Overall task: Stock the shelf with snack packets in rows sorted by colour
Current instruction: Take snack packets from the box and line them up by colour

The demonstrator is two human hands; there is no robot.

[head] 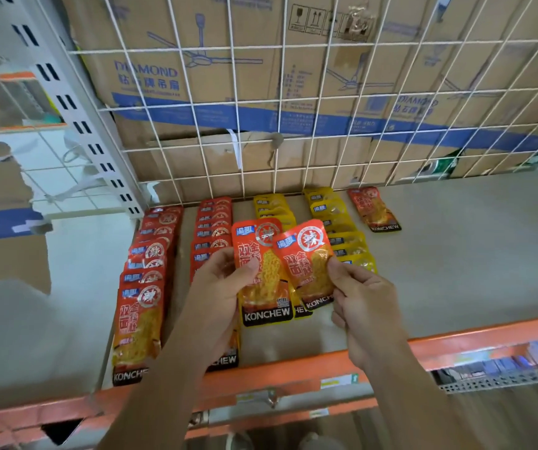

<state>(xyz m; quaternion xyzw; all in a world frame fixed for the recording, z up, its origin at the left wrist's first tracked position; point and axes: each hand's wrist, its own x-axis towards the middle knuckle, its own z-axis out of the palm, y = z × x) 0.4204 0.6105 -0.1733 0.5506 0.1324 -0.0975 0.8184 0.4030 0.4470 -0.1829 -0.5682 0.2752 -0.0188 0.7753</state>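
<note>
My left hand (pixel 219 287) grips an orange-red KONCHEW packet (pixel 261 271) by its left edge, above the shelf (pixel 455 254). My right hand (pixel 365 297) pinches a second orange-red packet (pixel 309 264) by its right edge, overlapping the first. On the shelf lie two rows of red packets, one at the far left (pixel 146 287) and one beside it (pixel 212 228). Right of them run two rows of yellow packets, one (pixel 272 206) partly hidden behind the held packets and one (pixel 335 219) further right. A single orange-red packet (pixel 373 209) lies alone at the back right.
A white wire grid (pixel 293 125) backs the shelf, with cardboard fan boxes (pixel 228 76) behind it. An orange rail (pixel 293 368) edges the shelf front. A slotted white upright (pixel 76 118) stands at the left. The shelf's right half is bare.
</note>
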